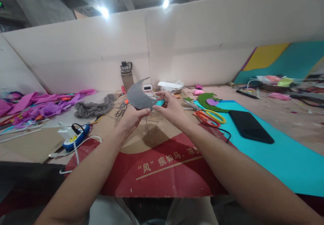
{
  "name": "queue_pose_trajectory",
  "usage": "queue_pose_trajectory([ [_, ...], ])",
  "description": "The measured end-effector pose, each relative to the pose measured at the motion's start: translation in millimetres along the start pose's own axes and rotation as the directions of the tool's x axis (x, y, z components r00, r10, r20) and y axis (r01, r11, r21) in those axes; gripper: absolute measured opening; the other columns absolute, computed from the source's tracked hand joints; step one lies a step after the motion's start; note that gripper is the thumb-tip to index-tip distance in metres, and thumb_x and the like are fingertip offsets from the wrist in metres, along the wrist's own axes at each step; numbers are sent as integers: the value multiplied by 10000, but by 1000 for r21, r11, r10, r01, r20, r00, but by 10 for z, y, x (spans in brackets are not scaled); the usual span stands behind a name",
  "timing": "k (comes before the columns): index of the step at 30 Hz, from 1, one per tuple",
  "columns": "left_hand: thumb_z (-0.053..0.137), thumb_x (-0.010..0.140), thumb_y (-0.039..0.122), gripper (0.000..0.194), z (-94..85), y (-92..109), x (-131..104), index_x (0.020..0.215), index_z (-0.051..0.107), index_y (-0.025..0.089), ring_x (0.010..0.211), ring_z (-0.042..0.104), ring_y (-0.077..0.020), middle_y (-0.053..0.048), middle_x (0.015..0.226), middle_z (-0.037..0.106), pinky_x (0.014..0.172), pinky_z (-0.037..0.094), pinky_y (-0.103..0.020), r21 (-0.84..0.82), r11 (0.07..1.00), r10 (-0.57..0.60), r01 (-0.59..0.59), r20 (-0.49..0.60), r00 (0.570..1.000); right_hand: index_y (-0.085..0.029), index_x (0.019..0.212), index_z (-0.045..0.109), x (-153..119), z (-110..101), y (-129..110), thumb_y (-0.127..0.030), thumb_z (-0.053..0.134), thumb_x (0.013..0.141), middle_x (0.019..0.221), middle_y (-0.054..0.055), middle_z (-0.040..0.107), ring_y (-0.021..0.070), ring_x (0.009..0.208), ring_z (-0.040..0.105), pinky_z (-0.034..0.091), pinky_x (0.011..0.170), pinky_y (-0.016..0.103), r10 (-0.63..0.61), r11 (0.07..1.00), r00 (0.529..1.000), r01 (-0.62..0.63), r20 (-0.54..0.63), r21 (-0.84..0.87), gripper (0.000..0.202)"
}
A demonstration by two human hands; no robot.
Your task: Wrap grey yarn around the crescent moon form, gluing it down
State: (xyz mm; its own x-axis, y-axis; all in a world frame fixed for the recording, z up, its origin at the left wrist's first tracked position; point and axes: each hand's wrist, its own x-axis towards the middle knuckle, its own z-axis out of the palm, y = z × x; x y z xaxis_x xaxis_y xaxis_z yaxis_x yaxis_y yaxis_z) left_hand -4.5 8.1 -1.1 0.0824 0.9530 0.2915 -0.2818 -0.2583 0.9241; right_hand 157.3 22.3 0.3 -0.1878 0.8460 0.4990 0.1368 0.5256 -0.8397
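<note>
A grey crescent [140,96], its face lined with what looks like yarn, is held up over a piece of cardboard [162,177]. My left hand [133,117] grips its lower edge, the thumb lying along the front. On the right end, my right hand [170,107] pinches the crescent between thumb and fingers, where a bit of turquoise [160,102] shows. A thin grey strand [146,125] hangs below the piece. The fingers behind the crescent are partly hidden. Left of it lies a loose skein of grey yarn [95,106].
Orange-handled scissors [208,118] and yellow-handled scissors [215,116] lie right of my hands, beside a black phone [250,126] on a turquoise sheet [286,157]. A blue power strip [76,142] with cables sits left. A bottle [127,78] stands by the back panel.
</note>
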Motion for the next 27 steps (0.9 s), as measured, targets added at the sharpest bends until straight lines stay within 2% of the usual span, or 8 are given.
queue_pose_trajectory([
  [3,797,538,110,490,11,4,-13,1017,708,167,763,612,-146,-43,927,730,662,476,-254,12,1000,-5,5,18,1000,-189,1039,617,-17,-6,-26,-238,692,723,869,10,647,133,708,560,458,685,296,44,999,999,-43,-14,13,329],
  [5,795,544,115,455,13,4,-20,990,717,163,768,608,-149,-41,905,725,680,474,-262,24,1000,-4,4,35,999,-189,992,636,-19,-9,-34,-234,706,704,768,-20,626,117,639,540,444,634,277,125,986,992,-124,-4,108,300],
  [8,792,542,118,409,7,-7,-20,943,714,151,770,604,-151,-45,900,720,693,472,-268,41,999,-6,4,57,998,-191,937,654,-4,1,-26,-208,740,654,706,-34,624,97,584,536,447,598,257,233,929,972,-227,15,290,297],
  [13,804,539,130,497,-2,-29,-3,1021,688,169,791,610,-155,-39,935,719,690,468,-265,37,999,7,-9,64,998,-186,857,667,26,23,-10,-168,800,561,643,-43,627,79,549,531,471,566,234,328,820,943,-317,62,477,325],
  [19,820,558,141,434,6,-18,-23,974,699,164,765,603,-156,-26,823,696,705,474,-271,33,999,11,-14,64,998,-192,841,675,3,30,-29,-186,817,550,763,-23,668,83,624,580,539,640,249,304,808,950,-298,74,508,324],
  [22,821,560,145,432,9,-3,-33,976,707,168,767,608,-157,-42,869,711,701,474,-269,27,1000,-12,10,81,997,-198,831,665,-2,21,-27,-191,818,558,760,-25,664,88,642,591,547,644,247,285,815,956,-278,65,508,313],
  [25,837,566,179,476,-33,38,-28,1027,717,181,784,627,-165,-67,925,725,695,472,-266,39,996,-87,81,164,983,-200,854,659,22,-21,-21,-186,802,572,742,-27,661,85,621,591,536,611,234,293,813,955,-276,49,512,317],
  [27,835,599,258,433,-106,92,-16,1013,736,177,826,648,-195,-98,946,731,705,479,-277,108,985,-156,132,245,957,-196,873,659,49,-68,-21,-184,788,573,735,-28,660,77,587,576,523,579,226,312,805,948,-298,60,514,328],
])
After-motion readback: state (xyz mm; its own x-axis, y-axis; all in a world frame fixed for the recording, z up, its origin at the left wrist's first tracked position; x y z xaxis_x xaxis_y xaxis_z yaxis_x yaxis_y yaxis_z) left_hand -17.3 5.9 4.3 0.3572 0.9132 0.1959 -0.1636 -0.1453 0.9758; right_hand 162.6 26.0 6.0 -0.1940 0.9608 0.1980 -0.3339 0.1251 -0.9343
